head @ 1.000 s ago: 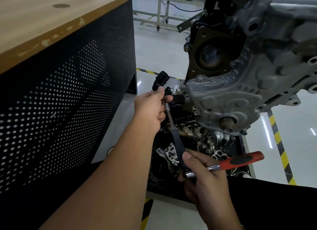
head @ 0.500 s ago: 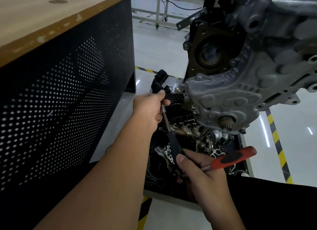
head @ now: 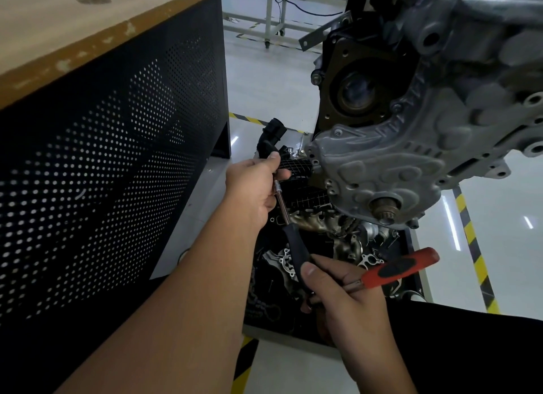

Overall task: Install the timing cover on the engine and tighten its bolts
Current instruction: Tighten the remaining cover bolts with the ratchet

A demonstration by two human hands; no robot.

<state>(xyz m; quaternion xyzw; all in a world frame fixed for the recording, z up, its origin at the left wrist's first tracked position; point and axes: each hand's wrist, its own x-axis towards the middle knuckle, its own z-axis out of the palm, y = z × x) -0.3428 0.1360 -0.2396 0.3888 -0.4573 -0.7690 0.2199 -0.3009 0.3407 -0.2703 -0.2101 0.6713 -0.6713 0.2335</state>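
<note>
I count two hands: left hand (head: 255,188), right hand (head: 346,290). Two hand tools: one black-handled driver (head: 289,232), one red-handled ratchet (head: 396,268). One engine (head: 440,99) far right, one timing cover (head: 382,164), one workbench (head: 88,70) left.

The left hand (head: 255,188) reaches forward, arm extended, fingers curled closed, while the right hand (head: 346,293) is clenched nearer the body.
</note>
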